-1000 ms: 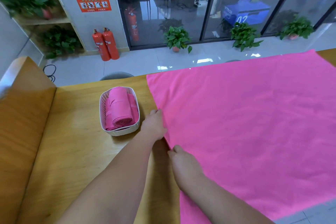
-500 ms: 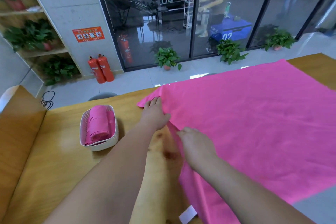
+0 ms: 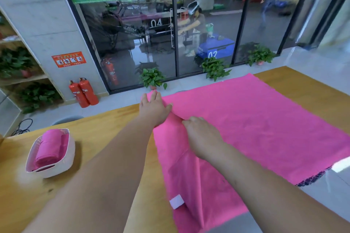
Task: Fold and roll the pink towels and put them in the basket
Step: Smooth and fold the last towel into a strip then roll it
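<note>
Left hand (image 3: 154,108), right hand (image 3: 201,137) pinch towel (image 3: 255,128) (edge lifted).

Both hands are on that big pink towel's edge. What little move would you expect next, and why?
Probably carry the lifted left edge rightward across the pink towel to fold it in half. The left hand and right hand both hold that edge, already turned up so the white label shows, while the rest lies flat.
</note>
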`<state>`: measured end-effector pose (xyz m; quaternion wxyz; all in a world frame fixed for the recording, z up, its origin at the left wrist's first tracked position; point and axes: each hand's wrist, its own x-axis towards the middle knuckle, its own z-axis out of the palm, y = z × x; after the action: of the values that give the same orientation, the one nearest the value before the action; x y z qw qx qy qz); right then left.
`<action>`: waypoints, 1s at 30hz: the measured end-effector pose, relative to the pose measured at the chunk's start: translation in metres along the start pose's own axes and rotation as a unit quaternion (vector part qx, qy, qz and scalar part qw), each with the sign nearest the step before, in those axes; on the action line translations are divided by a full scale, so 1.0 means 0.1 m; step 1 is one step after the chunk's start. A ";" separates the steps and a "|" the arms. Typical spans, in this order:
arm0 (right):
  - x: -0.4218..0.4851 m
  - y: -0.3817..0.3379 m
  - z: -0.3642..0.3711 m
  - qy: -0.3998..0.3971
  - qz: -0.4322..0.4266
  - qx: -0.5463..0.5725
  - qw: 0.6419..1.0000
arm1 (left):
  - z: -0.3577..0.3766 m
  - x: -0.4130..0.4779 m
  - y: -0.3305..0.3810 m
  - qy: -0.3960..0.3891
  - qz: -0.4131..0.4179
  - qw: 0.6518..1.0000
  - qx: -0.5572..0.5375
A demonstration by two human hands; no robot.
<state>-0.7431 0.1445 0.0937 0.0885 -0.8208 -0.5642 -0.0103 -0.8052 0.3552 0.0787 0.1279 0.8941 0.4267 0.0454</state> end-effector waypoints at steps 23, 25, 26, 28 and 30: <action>0.23 3.08 -0.43 -0.004 0.094 0.022 0.995 | 0.92 1.46 3.11 -0.027 0.074 0.997 -0.002; 0.31 3.36 -0.45 -0.019 0.091 0.024 0.995 | 1.04 1.63 3.34 -0.034 0.068 0.997 -0.003; 0.34 3.50 -0.47 -0.028 0.091 0.024 0.995 | 1.08 1.70 3.46 -0.039 0.066 0.997 -0.006; 0.39 3.75 -0.50 -0.041 0.090 0.024 0.995 | 1.15 1.83 3.69 -0.044 0.066 0.997 -0.008; 0.41 4.00 -0.52 -0.051 0.094 0.028 0.994 | 1.20 1.93 3.91 -0.047 0.070 0.996 -0.009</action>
<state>-0.3528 0.0350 0.0962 0.0831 -0.8667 -0.4888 0.0551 -0.3669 0.2460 0.0626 0.1523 0.9218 0.3562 0.0165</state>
